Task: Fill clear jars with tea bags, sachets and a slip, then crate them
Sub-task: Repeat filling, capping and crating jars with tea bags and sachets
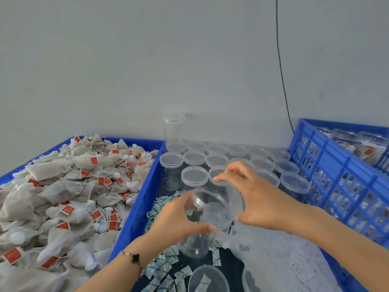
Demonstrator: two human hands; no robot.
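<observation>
Left hand (179, 220) grips the clear jar (202, 218) round its body, tilted above the sachets (166, 258); right hand (252, 199) pinches what looks like its lid (233, 199), just off. Light, slick, thin-walled plastic: hold mid-body, gently.

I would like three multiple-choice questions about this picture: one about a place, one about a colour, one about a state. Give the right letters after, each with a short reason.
1. Where does the heap of tea bags lie?
A. in the blue tray at the left
B. in the slatted crate at the right
C. on the floor

2. What colour are the tags on the tea bags?
A. green
B. red-orange
C. black

3. In what state is the clear jar that the left hand holds?
A. open, its lid off
B. lidded
C. full of tea bags

Answers: 1 A, the heap fills the left tray. 2 B, the tags show red-orange. 3 A, the threaded mouth is bare and the right hand holds the lid.
</observation>
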